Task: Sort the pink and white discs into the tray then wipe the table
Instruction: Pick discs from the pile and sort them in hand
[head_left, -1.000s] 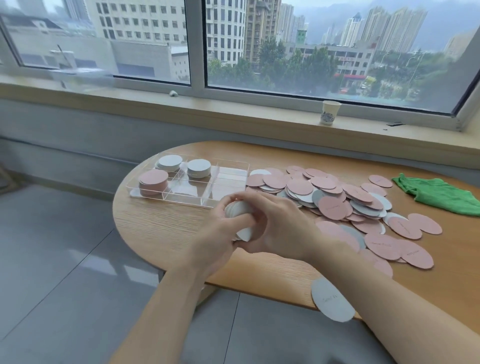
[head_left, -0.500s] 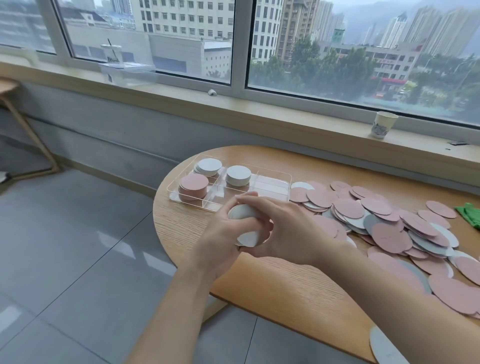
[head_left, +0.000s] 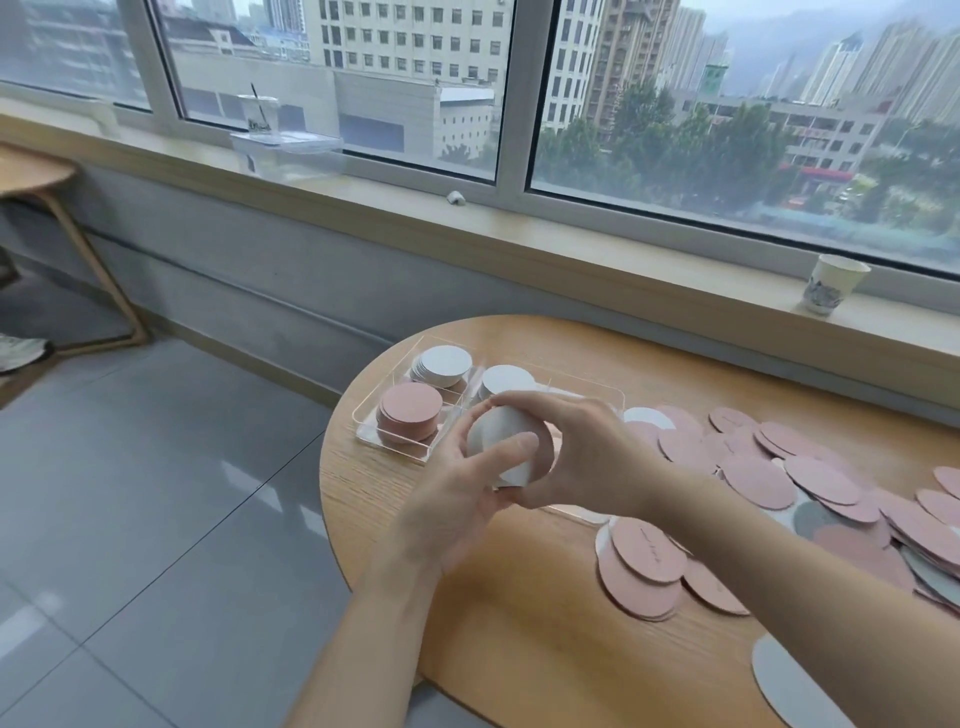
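both hands mid-frame: left hand (head_left: 457, 499) and right hand (head_left: 587, 457) gripping a white disc stack (head_left: 506, 447), held just in front of the clear tray (head_left: 395, 447). loose pink discs (head_left: 758, 480) at right.

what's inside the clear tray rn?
Clear tray: one pink stack, two white stacks. Both hands, holding white discs, cover its near-right compartments.

Tray (head_left: 390, 447) at the bench's (head_left: 519, 623) left end, disc stacks (head_left: 410, 415) in it, my hands (head_left: 524, 467) just before it, loose discs (head_left: 769, 478) spread right, cup (head_left: 834, 284) on sill (head_left: 571, 249) behind.
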